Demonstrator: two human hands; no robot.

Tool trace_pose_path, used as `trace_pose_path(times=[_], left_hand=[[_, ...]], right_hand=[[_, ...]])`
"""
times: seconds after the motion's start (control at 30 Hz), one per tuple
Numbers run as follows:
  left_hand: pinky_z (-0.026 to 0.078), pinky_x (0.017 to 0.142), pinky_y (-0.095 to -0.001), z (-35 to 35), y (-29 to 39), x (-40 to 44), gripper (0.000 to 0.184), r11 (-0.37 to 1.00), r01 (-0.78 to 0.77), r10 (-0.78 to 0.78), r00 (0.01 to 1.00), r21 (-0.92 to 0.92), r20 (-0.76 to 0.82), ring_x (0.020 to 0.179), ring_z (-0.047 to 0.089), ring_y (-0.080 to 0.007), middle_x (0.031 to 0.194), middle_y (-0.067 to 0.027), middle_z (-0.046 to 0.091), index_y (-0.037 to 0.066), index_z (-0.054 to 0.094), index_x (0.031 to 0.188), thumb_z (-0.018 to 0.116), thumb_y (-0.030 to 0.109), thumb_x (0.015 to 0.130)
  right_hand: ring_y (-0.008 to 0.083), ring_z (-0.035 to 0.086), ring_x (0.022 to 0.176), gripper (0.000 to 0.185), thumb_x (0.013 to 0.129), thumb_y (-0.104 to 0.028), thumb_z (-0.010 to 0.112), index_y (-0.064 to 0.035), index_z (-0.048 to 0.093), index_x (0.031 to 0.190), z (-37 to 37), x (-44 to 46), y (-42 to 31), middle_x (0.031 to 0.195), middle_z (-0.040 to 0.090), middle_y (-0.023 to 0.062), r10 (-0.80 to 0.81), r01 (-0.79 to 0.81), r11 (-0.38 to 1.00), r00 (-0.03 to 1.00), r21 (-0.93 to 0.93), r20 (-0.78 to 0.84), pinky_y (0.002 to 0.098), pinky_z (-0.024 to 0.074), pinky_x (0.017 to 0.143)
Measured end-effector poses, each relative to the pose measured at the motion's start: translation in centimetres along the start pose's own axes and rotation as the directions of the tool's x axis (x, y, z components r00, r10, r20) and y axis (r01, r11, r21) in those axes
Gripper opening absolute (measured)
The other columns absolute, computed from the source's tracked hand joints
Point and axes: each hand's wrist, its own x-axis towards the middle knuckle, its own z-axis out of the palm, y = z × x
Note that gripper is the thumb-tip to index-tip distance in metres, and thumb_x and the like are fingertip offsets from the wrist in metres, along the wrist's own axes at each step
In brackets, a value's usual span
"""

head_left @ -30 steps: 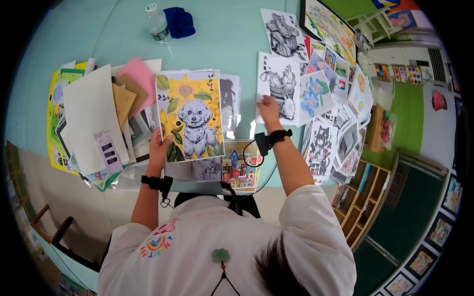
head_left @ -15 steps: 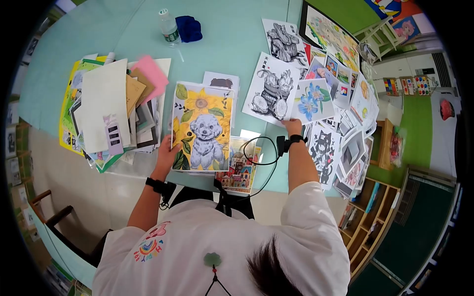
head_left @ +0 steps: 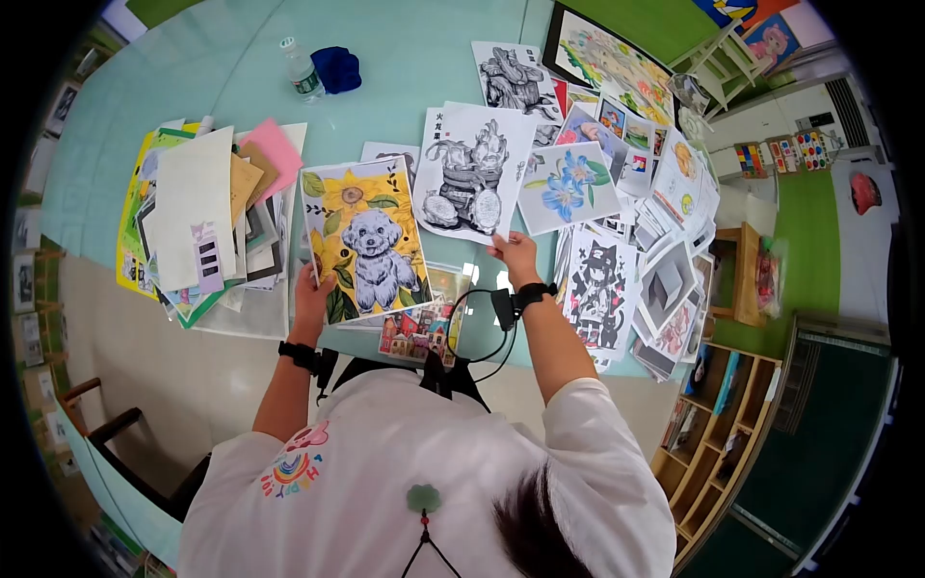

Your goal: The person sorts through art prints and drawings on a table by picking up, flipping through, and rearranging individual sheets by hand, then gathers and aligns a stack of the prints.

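Note:
My left hand [head_left: 310, 297] grips the lower left edge of a drawing of a fluffy dog among sunflowers [head_left: 371, 241]. Between the fingers of my right hand [head_left: 517, 256] is the lower right corner of a black-and-white fruit drawing [head_left: 472, 178], with Chinese characters at its upper left. This sheet overlaps a paper behind the dog drawing. Just right of it lies a blue flower drawing [head_left: 568, 188]. A black-and-white cartoon figure drawing [head_left: 599, 294] is below that. Under the dog drawing, a picture of colorful houses [head_left: 414, 332] partly shows.
A stack of papers and cards [head_left: 193, 212] lies on the left of the glass-topped table [head_left: 193, 77]. Many more pictures [head_left: 674, 231] are heaped at the right. A water bottle [head_left: 303, 72] and a dark blue cloth [head_left: 336, 69] stand at the back.
My right hand has moved left, drawing the fruit picture away from the right pile toward the dog drawing. My left hand has shifted slightly left, and the dog drawing is now tilted.

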Motion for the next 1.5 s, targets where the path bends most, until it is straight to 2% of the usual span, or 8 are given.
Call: trace_pose_path(times=[0.27,0.37,0.47,0.57,0.6,0.77,1.33,1.5], left_hand=[[0.047,0.078,-0.0250,0.7,0.8,-0.9,0.038,0.997,0.076,-0.075,0.996,0.027,-0.058,0.089,0.058,-0.0129,0.102,-0.0083,0.061,0.002,0.043,0.121,0.058,0.004,0.086],[0.047,0.078,-0.0254,0.8,1.1,-1.3,0.039,0.997,0.081,-0.079,0.993,0.010,-0.092,0.089,0.058,-0.0131,0.103,-0.0082,0.061,0.002,0.043,0.122,0.058,0.004,0.086],[0.047,0.078,-0.0254,0.8,0.9,-1.4,0.039,0.996,0.089,-0.089,0.992,-0.005,-0.092,0.089,0.058,-0.0129,0.103,-0.0083,0.061,0.003,0.043,0.122,0.058,0.004,0.086],[0.047,0.077,-0.0253,0.3,-0.1,-0.7,0.040,0.997,0.071,-0.071,0.992,-0.012,-0.101,0.089,0.058,-0.0127,0.102,-0.0083,0.061,0.003,0.043,0.122,0.058,0.004,0.086],[0.047,0.077,-0.0252,0.2,-0.4,-0.7,0.040,0.998,0.062,-0.064,0.992,-0.016,-0.111,0.088,0.058,-0.0127,0.102,-0.0082,0.061,0.003,0.043,0.123,0.058,0.004,0.086],[0.047,0.076,-0.0252,0.3,-0.1,0.1,0.039,0.998,0.059,-0.058,0.990,-0.002,-0.131,0.087,0.058,-0.0128,0.100,-0.0083,0.061,0.002,0.043,0.122,0.059,0.005,0.086],[0.048,0.073,-0.0246,0.4,0.5,1.0,0.034,0.999,0.045,-0.044,0.998,0.015,-0.048,0.084,0.060,-0.0118,0.095,-0.0079,0.063,0.002,0.047,0.115,0.061,0.006,0.085],[0.048,0.075,-0.0248,0.2,1.1,0.7,0.035,0.999,0.043,-0.043,0.998,-0.001,-0.051,0.085,0.060,-0.0122,0.096,-0.0075,0.063,0.002,0.047,0.116,0.062,0.006,0.084]], right_hand=[[0.0233,0.061,0.052,0.011,0.087,-0.003,0.049,0.0074,0.053,0.083,0.0,4.8,2.9,0.067,0.057,0.0141,-0.045,0.047,0.986,0.999,-0.162,0.021,0.0312,0.0513,0.045],[0.0235,0.061,0.051,0.010,0.085,-0.004,0.051,0.0060,0.054,0.085,1.2,3.5,1.1,0.067,0.058,0.0147,-0.011,-0.012,0.992,0.984,-0.128,-0.177,0.0318,0.0495,0.044],[0.0230,0.060,0.048,0.011,0.084,-0.004,0.052,0.0052,0.056,0.088,-0.6,5.0,4.8,0.069,0.060,0.0152,-0.729,0.333,0.354,0.683,-0.874,-0.035,0.0312,0.0481,0.043],[0.0206,0.061,0.050,0.016,0.081,-0.004,0.056,0.0056,0.057,0.093,-2.5,4.6,4.7,0.070,0.061,0.0149,-0.663,0.402,0.536,0.745,-0.743,-0.075,0.0290,0.0478,0.045],[0.0181,0.062,0.055,0.017,0.081,-0.004,0.058,0.0051,0.059,0.096,-2.3,2.7,1.8,0.070,0.061,0.0129,-0.229,0.184,0.956,0.956,-0.228,-0.186,0.0266,0.0483,0.049],[0.0163,0.058,0.059,0.031,0.083,-0.003,0.060,0.0093,0.048,0.110,-8.2,0.9,-0.2,0.081,0.058,0.0113,0.017,0.141,0.894,0.938,0.425,-0.346,0.0265,0.0493,0.055],[0.0176,0.060,0.055,0.020,0.082,0.001,0.060,0.0091,0.052,0.098,0.7,2.4,3.8,0.076,0.059,0.0104,0.011,-0.002,0.999,0.977,0.043,-0.211,0.0269,0.0518,0.049],[0.0233,0.061,0.063,0.041,0.083,-0.017,0.063,0.0089,0.044,0.109,2.1,0.2,1.2,0.083,0.058,0.0166,0.047,-0.078,0.992,0.957,-0.099,-0.286,0.0307,0.0517,0.055]])
